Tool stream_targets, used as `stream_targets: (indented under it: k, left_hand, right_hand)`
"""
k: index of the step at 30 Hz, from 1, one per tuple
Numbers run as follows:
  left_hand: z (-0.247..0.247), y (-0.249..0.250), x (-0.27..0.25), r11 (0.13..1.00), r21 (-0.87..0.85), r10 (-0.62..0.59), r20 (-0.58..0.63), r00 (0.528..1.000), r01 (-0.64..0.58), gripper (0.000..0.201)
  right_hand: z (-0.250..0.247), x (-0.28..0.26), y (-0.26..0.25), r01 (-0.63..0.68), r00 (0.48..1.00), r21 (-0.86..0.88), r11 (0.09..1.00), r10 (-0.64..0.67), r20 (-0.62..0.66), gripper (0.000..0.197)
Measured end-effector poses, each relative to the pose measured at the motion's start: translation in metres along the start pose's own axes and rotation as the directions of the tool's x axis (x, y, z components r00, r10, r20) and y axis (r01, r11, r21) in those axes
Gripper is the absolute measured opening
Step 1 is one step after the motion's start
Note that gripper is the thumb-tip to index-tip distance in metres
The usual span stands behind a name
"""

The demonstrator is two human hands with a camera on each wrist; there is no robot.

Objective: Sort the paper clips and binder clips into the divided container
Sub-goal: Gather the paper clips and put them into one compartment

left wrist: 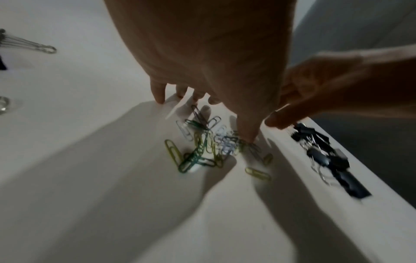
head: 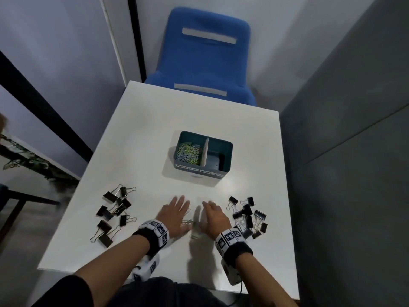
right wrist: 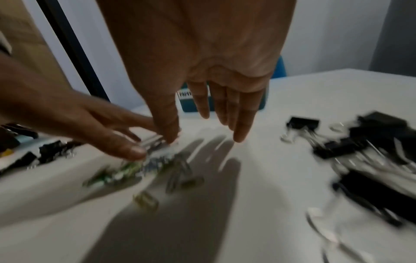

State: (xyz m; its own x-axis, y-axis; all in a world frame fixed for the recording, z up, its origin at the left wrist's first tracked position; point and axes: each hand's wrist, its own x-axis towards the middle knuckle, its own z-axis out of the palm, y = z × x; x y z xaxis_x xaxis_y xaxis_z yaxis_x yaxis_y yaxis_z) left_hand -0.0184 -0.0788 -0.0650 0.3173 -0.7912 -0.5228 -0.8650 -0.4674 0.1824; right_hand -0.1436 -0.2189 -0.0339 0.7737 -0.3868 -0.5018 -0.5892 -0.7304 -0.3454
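A teal divided container (head: 228, 149) stands mid-table; its left compartment holds coloured paper clips (head: 190, 152), its right compartment looks empty. Black binder clips lie in two heaps, one on the left (head: 112, 210) and one on the right (head: 249, 217). A small pile of loose paper clips (left wrist: 207, 147) lies between my hands near the front. My left hand (head: 174, 214) is flat with straight fingers, thumb tip touching the pile. My right hand (head: 212, 214) hovers beside it, fingers straight, holding nothing. The pile shows blurred in the right wrist view (right wrist: 144, 169).
The white table (head: 143, 129) is small, with edges close on every side. A blue chair (head: 208, 56) stands behind the far edge. Grey walls close in on the right and left.
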Motion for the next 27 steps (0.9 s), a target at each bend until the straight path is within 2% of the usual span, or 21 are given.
stream_targets:
  k: [2, 5, 9, 11, 13, 15, 17, 19, 23, 27]
  left_hand:
    - [0.008, 0.003, -0.004, 0.994, 0.064, 0.09, -0.002, 0.996, -0.089, 0.088]
    - [0.016, 0.005, -0.014, 0.962, 0.129, 0.24, 0.009, 0.971, -0.24, 0.087]
    - [0.024, 0.002, -0.029, 0.944, 0.071, 0.327, -0.054, 0.943, -0.323, 0.082]
    - [0.025, -0.006, -0.04, 0.938, 0.054, 0.346, -0.157, 0.925, -0.342, 0.078]
    - [0.028, -0.017, -0.05, 0.95, 0.015, 0.305, -0.246, 0.92, -0.311, 0.078]
    - [0.031, -0.029, -0.06, 0.978, -0.051, 0.18, -0.276, 0.944, -0.201, 0.087]
    - [0.034, -0.038, -0.068, 0.982, -0.17, 0.034, -0.235, 0.971, -0.075, 0.095]
    - [0.039, -0.042, -0.07, 0.966, -0.259, -0.035, -0.129, 0.991, 0.0, 0.094]
    - [0.039, -0.031, -0.061, 0.923, -0.386, -0.061, -0.137, 0.989, 0.003, 0.072]
    - [0.028, -0.011, -0.046, 0.914, -0.405, -0.049, -0.182, 0.982, -0.03, 0.041]
  right_hand:
    - [0.019, -0.007, 0.009, 0.004, 0.997, -0.074, 0.997, 0.002, 0.083, 0.08]
    - [0.036, -0.019, 0.002, 0.08, 0.995, -0.126, 0.989, -0.073, 0.064, 0.087]
    - [0.051, -0.028, -0.012, 0.195, 0.979, -0.114, 0.974, -0.187, 0.081, 0.082]
    - [0.051, -0.029, -0.009, 0.223, 0.974, -0.061, 0.973, -0.22, 0.061, 0.076]
    - [0.048, -0.031, 0.002, 0.183, 0.983, -0.049, 0.982, -0.184, -0.018, 0.067]
    - [0.042, -0.037, 0.014, 0.075, 0.995, -0.022, 0.997, -0.076, -0.058, 0.06]
    - [0.039, -0.043, 0.023, 0.01, 0.998, 0.01, 1.0, -0.01, -0.064, 0.054]
    - [0.04, -0.046, 0.024, -0.011, 0.998, 0.041, 0.999, 0.014, -0.062, 0.048]
    - [0.042, -0.039, 0.007, -0.051, 0.992, 0.141, 0.989, 0.066, -0.105, 0.026]
    - [0.041, -0.026, -0.015, 0.018, 0.994, 0.196, 0.98, 0.004, -0.108, 0.019]
